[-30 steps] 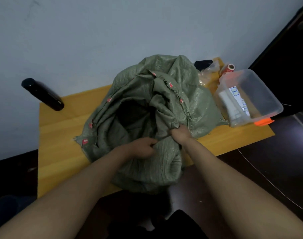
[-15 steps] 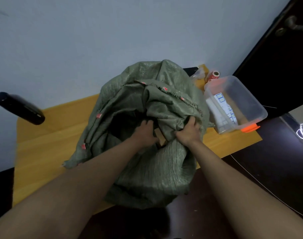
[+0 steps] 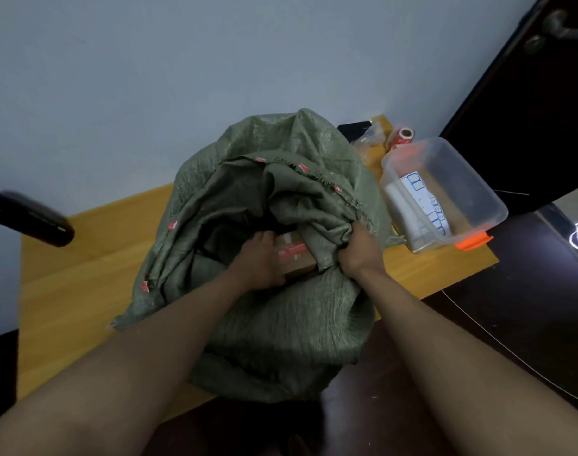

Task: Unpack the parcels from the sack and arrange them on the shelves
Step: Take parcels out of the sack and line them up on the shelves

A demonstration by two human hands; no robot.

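Note:
A large green woven sack stands on the wooden table with its mouth open toward me. Inside the mouth lies a brown cardboard parcel with red and white tape. My left hand reaches into the mouth and grips the parcel's left side. My right hand holds a bunched fold of the sack's rim at the right, pulling the cloth aside. The sack's fold hides part of the parcel, and I cannot see what lies deeper inside.
A clear plastic bin with orange clips holds labelled items at the table's right end. Behind it sit a red tape roll and a dark flat item. A black cylinder is at the left. A dark door is at right.
My left hand moved from the sack's front cloth into its mouth and took hold of the cardboard parcel. My right hand shifted right along the rim, uncovering the parcel.

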